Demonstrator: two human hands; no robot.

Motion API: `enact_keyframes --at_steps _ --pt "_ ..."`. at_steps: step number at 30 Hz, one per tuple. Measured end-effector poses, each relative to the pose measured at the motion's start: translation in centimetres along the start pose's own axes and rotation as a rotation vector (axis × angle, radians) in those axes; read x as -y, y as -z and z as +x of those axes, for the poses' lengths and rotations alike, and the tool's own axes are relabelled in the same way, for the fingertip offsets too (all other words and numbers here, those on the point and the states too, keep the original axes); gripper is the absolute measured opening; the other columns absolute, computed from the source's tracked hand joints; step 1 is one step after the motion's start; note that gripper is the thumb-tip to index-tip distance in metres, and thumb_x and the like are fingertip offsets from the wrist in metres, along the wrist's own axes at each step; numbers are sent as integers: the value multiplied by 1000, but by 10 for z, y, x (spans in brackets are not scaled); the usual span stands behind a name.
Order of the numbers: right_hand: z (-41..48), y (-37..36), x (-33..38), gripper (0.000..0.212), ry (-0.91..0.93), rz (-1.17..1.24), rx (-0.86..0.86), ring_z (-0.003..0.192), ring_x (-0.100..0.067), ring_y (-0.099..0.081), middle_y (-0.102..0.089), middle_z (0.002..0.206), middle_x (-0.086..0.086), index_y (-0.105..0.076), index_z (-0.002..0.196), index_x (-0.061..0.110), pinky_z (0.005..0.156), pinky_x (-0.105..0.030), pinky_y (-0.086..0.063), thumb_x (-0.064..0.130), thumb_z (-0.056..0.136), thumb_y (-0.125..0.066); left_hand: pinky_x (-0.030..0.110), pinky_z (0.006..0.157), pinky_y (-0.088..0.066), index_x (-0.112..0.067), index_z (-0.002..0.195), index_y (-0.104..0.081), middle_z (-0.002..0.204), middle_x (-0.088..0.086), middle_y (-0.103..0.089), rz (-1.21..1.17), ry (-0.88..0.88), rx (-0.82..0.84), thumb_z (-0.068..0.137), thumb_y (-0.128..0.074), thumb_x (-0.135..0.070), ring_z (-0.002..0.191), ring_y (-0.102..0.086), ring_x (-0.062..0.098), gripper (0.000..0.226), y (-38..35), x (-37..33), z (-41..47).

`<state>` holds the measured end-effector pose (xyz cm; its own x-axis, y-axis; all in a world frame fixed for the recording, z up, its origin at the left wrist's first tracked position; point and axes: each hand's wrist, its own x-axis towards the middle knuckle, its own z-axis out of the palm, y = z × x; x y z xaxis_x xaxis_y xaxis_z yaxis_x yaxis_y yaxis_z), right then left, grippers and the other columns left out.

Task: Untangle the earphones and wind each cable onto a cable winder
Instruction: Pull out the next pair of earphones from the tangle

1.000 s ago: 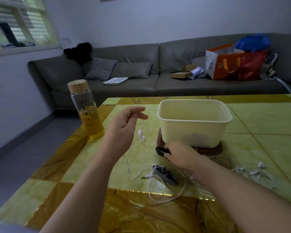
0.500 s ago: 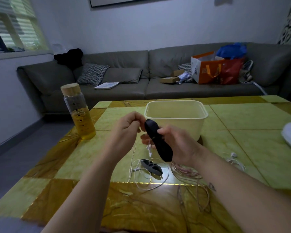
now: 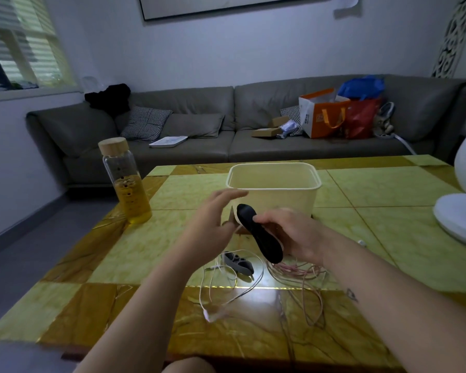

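Observation:
My right hand (image 3: 289, 232) grips a black cable winder (image 3: 258, 235) and holds it tilted above the table, in front of the tub. My left hand (image 3: 213, 219) is just left of the winder, its upper fingers stretched out and its lower fingers curled where the white earphone cable (image 3: 206, 289) reaches it. That cable hangs down in loose loops to the table, with a blurred earbud at its low end. A second, grey winder (image 3: 238, 262) lies on the table under my hands. A pink earphone cable (image 3: 297, 273) lies tangled below my right wrist.
A cream plastic tub (image 3: 273, 187) stands just behind my hands. A glass bottle (image 3: 127, 181) with yellow liquid is at the table's left edge, a white fan (image 3: 463, 208) at the right. Another white earbud (image 3: 361, 242) lies right of my forearm. A grey sofa is beyond.
My right hand picked the black winder up from beside the tub and raised it. My left hand brought the white cable to it, then spread its upper fingers. The camera tilted up.

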<state>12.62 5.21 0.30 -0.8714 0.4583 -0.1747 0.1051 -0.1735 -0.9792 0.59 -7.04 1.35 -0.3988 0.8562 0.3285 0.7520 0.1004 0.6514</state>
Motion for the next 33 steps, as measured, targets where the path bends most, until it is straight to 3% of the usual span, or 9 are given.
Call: enact_keyframes --at_steps 2,4,9,12,15,20,24,28,33 --pt "-1 5 -1 21 -7 -16 -9 46 -13 -39 -47 54 -4 -54 72 6 47 -25 -29 16 90 -58 2 86 -37 -31 132 -51 122 -16 -47 -60 -80 79 83 -53 7 103 -49 0 62 -2 -8 -6" --pt "-1 7 -1 19 -1 -49 -17 42 -12 -35 -41 49 0 -53 73 7 42 -24 -28 16 90 -58 2 80 -39 -30 127 -55 116 -13 -50 -79 -104 109 83 -57 5 97 -52 -2 57 -5 -8 -6" --pt "-2 10 1 17 -11 -93 -48 57 -17 -53 -57 67 -8 -65 88 3 52 -29 -41 19 84 -67 0 79 -37 -23 120 -62 110 -8 -56 20 -129 77 84 -73 -15 99 -52 -6 39 -8 -5 -3" --pt "-4 11 4 26 -3 -151 -43 53 -18 -50 -57 71 -12 -67 91 0 47 -28 -37 26 89 -64 10 79 -43 -27 108 -64 103 -9 -59 79 -100 51 83 -73 -25 91 -54 -1 26 -7 -1 -2" --pt "-5 16 8 28 65 -124 -166 44 -15 -51 -61 83 -18 -66 96 -3 48 -28 -40 23 95 -56 21 71 -46 -23 93 -63 90 -8 -59 122 -11 -23 84 -71 -30 81 -55 4 14 -6 1 -1" --pt "-9 23 16 21 176 -161 -353 83 -23 -63 -67 93 -11 -68 96 6 77 -40 -54 4 96 -47 13 51 -42 -20 94 -60 79 -4 -66 133 184 -13 89 -66 -29 69 -63 7 13 -6 3 5" --pt "-15 18 24 31 252 -287 -303 93 -19 -68 -70 92 -4 -68 92 15 83 -36 -58 -3 95 -44 14 49 -47 -26 98 -59 79 -4 -69 -30 250 25 90 -65 -24 57 -65 1 10 -11 2 8" --pt "-21 9 27 28 354 -527 -147 92 -3 -68 -74 96 5 -71 99 20 86 -17 -53 0 94 -51 25 57 -49 -28 91 -64 71 -1 -67 -266 302 64 89 -67 -14 51 -60 4 14 -14 0 9" --pt "-22 1 27 23 450 -715 -113 99 5 -63 -71 97 17 -73 104 25 89 -11 -48 9 92 -61 18 55 -48 -17 95 -66 71 1 -62 -630 414 88 91 -60 -1 51 -55 4 17 -7 -1 6"
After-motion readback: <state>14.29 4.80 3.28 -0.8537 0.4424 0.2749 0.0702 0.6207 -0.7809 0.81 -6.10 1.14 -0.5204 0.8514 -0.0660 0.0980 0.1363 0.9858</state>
